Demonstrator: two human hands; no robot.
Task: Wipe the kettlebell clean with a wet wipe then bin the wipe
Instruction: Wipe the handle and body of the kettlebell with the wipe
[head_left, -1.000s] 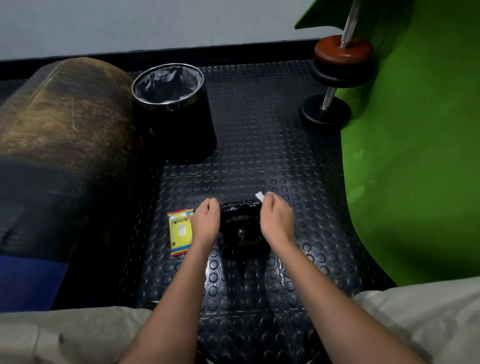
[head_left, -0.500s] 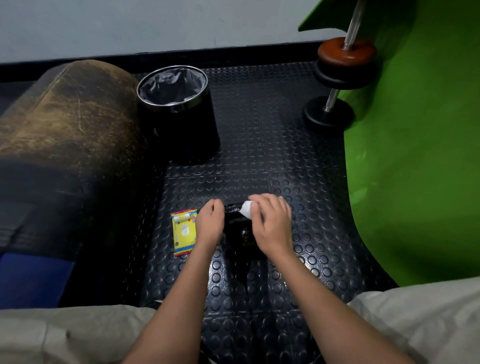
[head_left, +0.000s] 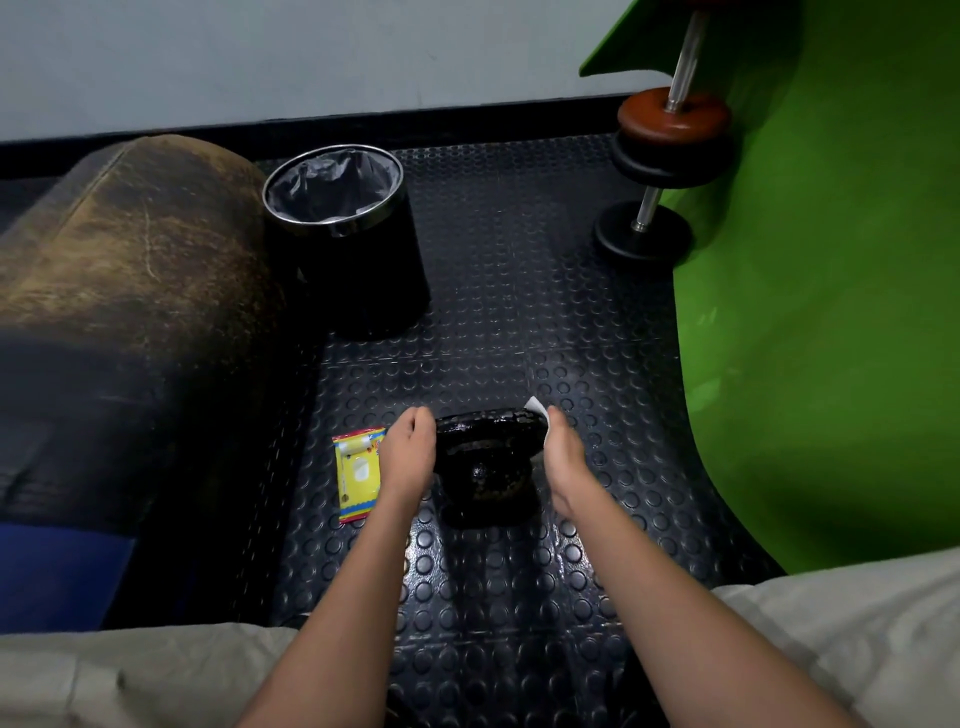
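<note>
- Kettlebell (head_left: 485, 465), black and glossy, stands on the studded rubber floor (head_left: 498, 587) between both hands.
- Left hand (head_left: 410, 451) curls round the left end of its handle.
- Right hand (head_left: 562, 453) pinches a white wet wipe (head_left: 539, 410) against the handle's right end; its fingers are mostly hidden.
- Yellow wipe packet (head_left: 357, 470) lies just beside the left hand.
- Lined bin (head_left: 345, 234) stands farther back, left.

Open floor (head_left: 509, 322) from kettlebell (head_left: 485, 467) to bin (head_left: 343, 228) — cushion (head_left: 135, 270) crowding left
</note>
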